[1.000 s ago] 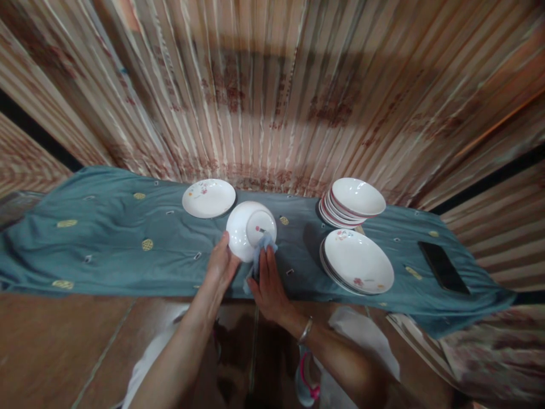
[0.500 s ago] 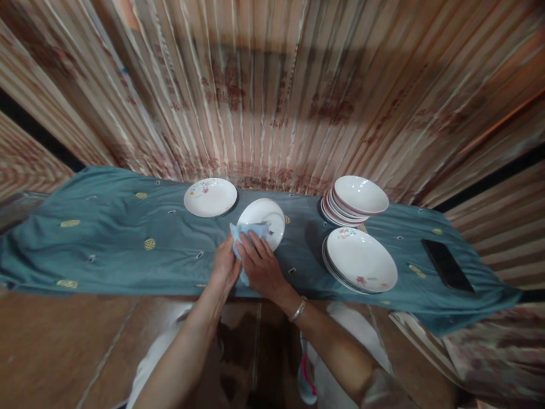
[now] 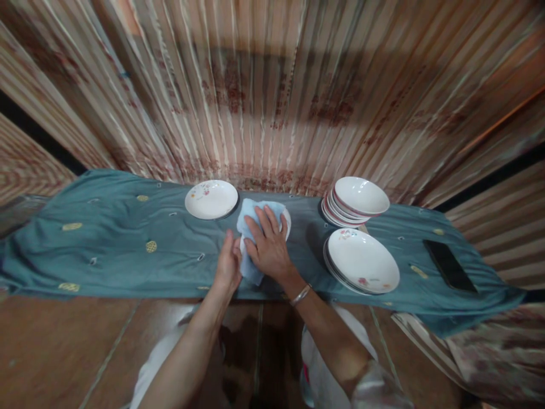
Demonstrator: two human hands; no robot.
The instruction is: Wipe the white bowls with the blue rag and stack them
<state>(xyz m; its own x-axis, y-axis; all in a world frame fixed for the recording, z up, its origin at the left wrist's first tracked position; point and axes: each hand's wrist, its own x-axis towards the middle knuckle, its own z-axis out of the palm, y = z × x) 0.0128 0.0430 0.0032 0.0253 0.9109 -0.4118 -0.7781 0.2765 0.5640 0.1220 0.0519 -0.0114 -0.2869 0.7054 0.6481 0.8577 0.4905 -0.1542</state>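
Observation:
A light blue cloth (image 3: 252, 209) is spread over a small white plate (image 3: 288, 226), hiding all but its right rim. My right hand (image 3: 269, 243) has the cloth under its outstretched fingers and presses it onto the plate. At the lower left edge, my left hand (image 3: 229, 266) is closed on the plate's side with its thumb up; part of its grip is hidden by the cloth. Behind and to the left lies another white plate (image 3: 212, 200) with a floral pattern.
To the right stand a stack of white bowls with red rims (image 3: 361, 196) and a stack of floral plates (image 3: 363, 261). A black phone (image 3: 449, 266) lies farther right. A green patterned cloth (image 3: 114, 250) covers the narrow table, with a curtain (image 3: 264, 113) behind.
The blue cloth has gone from bunched at the plate's near edge to spread across most of it. My right hand has moved forward and right; my left stays by the near left edge.

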